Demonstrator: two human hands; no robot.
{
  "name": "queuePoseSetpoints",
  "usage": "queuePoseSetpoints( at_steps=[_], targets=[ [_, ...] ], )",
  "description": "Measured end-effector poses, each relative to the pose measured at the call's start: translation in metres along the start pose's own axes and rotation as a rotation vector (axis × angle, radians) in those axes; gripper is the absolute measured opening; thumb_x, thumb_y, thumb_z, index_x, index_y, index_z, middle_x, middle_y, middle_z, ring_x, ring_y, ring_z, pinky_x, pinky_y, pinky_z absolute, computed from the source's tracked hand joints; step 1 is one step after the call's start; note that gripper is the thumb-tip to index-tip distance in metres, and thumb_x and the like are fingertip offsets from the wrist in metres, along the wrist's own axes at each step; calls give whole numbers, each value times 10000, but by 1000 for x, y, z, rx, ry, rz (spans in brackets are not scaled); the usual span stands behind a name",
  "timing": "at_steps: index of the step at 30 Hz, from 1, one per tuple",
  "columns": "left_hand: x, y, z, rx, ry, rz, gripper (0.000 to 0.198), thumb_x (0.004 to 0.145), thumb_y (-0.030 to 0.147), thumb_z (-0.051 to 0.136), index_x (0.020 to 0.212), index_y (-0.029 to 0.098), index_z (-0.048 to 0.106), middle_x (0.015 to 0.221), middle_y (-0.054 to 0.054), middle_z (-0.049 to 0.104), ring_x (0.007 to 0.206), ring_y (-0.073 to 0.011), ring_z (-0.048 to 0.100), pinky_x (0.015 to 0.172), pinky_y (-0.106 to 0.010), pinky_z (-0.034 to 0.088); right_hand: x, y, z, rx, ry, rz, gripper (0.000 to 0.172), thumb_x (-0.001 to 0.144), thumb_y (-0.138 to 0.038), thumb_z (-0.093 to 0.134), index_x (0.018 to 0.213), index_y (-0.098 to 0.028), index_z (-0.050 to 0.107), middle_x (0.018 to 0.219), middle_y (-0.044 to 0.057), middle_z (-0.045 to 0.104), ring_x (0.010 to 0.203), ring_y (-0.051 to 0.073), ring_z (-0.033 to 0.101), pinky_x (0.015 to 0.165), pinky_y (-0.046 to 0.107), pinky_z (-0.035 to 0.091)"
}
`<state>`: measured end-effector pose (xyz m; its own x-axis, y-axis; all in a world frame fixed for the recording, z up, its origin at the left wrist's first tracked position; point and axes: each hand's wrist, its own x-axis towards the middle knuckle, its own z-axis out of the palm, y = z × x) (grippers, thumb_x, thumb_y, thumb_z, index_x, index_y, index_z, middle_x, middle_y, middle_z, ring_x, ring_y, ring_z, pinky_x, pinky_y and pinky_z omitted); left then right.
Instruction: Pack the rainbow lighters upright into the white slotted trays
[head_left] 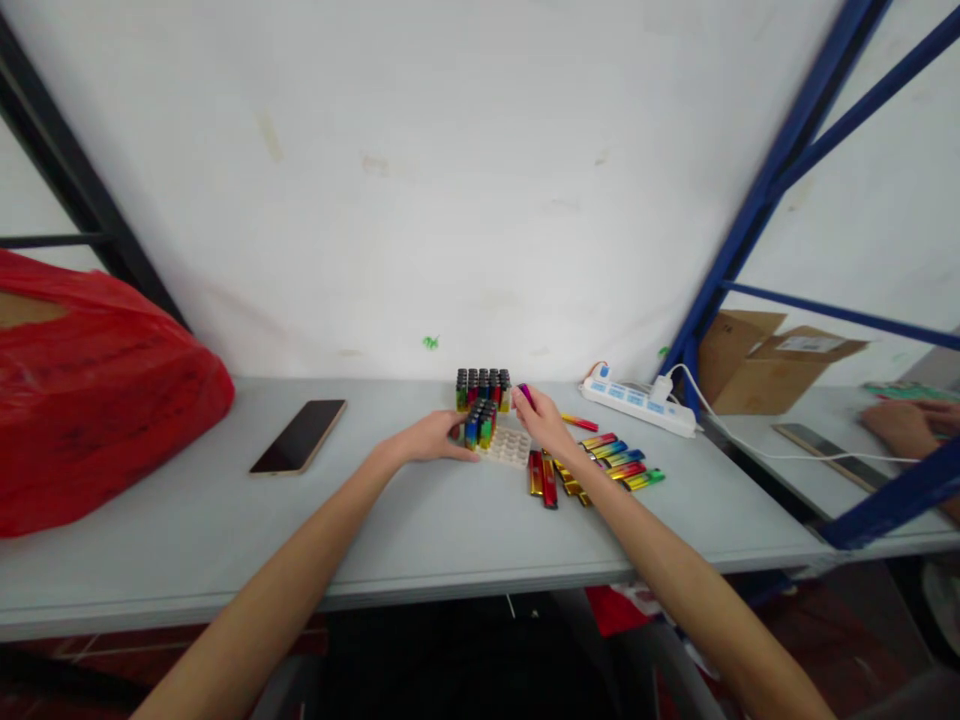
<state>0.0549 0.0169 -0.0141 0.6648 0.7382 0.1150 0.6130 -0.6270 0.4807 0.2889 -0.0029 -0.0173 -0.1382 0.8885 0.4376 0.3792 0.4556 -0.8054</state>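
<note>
A white tray with rows of round holes lies on the table, and several upright lighters with black tops fill its left part. My left hand is closed around the tray's left end, thumb at the front edge. Above the tray's right side, my right hand pinches a purple lighter. Behind the tray stands a tight block of upright lighters. To the right, partly under my right forearm, several loose colourful lighters lie flat.
A phone lies at left, near a big red plastic bag. At the back right are a white power strip and a blue rack post. Beyond it sit a cardboard box and another person's hands.
</note>
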Motion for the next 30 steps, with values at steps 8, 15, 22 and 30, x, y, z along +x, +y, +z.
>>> queuePoseSetpoints(
  at_steps=[8,15,22,30],
  targets=[
    [0,1,-2,23,-14,12,582,669,633,689,1000,159,628,842,-27,620,725,-186,540,632,-255,398,-10,-3,6,-187,118,-9,512,885,-559,457,536,-193,371,516,-53,295,521,95,301,516,248,209],
    [0,1,-2,-7,-21,31,563,682,609,695,1032,172,633,858,-24,633,733,-184,549,642,-253,393,-12,1,11,-228,143,-11,371,893,-411,431,592,-193,438,539,-50,400,543,112,367,532,245,233],
    [-1,1,-1,-7,-5,16,562,659,614,704,992,166,645,830,-19,626,715,-182,540,629,-256,392,-19,-12,8,-220,-1,-84,367,985,-488,320,827,-211,501,656,-27,524,614,139,486,597,243,348],
    [0,0,-1,55,-18,-8,606,671,639,690,1024,151,621,784,-9,581,688,-171,511,601,-248,375,-22,-18,6,-431,-113,-335,335,980,-465,405,820,-196,526,700,-2,538,641,140,478,638,250,357]
  ],
)
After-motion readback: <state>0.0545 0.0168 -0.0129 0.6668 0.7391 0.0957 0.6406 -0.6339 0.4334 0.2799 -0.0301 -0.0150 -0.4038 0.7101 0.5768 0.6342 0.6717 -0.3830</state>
